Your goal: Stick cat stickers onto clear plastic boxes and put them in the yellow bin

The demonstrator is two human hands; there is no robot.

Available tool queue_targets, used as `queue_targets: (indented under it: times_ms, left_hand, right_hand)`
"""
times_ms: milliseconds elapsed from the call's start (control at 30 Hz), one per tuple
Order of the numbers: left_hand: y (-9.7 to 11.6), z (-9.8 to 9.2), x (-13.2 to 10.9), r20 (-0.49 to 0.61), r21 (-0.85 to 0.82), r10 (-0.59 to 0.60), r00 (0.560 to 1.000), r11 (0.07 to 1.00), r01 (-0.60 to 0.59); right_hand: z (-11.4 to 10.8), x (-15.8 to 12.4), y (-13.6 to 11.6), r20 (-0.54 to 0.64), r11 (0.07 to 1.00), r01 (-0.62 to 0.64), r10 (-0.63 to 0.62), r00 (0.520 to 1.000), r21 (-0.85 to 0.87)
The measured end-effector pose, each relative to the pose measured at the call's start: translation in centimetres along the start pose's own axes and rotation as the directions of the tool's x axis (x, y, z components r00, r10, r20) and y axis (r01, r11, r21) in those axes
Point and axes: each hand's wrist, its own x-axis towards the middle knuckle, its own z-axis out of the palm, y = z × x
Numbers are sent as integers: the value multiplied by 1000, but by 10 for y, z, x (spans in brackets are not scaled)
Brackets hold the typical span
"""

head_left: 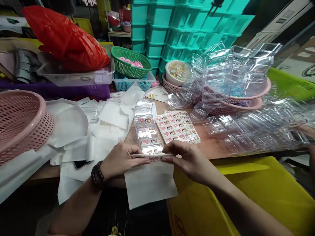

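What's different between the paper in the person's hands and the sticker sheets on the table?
The held paper is pinched by the left hand and right hand and hangs below them, while the sticker sheets lie on the table. The held paper shows mostly blank white; the sticker sheets show rows of colourful pictures. Both carry reddish print, though little shows on the held paper.

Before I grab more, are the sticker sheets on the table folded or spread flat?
Spread flat: the sticker sheets lie on the table, the top one's printed rows facing up.
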Motion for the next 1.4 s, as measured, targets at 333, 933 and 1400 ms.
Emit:
queue_targets:
  times_ms: [333, 933, 1400]
  left_hand:
    - [0, -2, 12, 179, 44, 44, 983, 998, -52]
    - [-9, -46, 53, 464, -175, -174, 869, 943, 283]
    - [-25, -48, 74, -77, 461, 141, 987, 883, -90]
  right_hand:
    - [7, -2, 12, -23, 994, -16, 19, 1000, 111]
    - [-4, 23, 12, -552, 920, 392, -333, 764, -12]
    - [-24, 190, 12, -54, 885, -302, 342, 938, 355]
